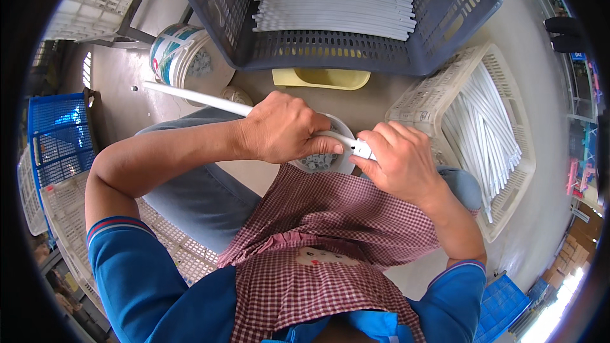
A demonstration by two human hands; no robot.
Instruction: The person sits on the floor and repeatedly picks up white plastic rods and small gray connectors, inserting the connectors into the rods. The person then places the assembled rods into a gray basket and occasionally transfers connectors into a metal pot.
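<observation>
My left hand (286, 128) is closed around a long white tube (200, 98), whose far end sticks out to the upper left. The near end of the tube meets a white plastic end fitting (361, 148) with a dark hole in its side. That fitting is gripped by the fingers of my right hand (398, 159), which hide its outer part. Whether the fitting is fully seated on the tube I cannot tell. Below the hands, a round white tub (344, 126) holds many small pale plastic pieces (318, 162); my left hand covers part of it.
A dark grey crate (329, 59) ahead holds stacked white tubes (333, 0). To the right, a cream crate (519, 186) holds more tubes with fittings (481, 128). A bucket (167, 52) lies tipped at left, with small pieces inside. A yellow bin (321, 78) sits under the grey crate.
</observation>
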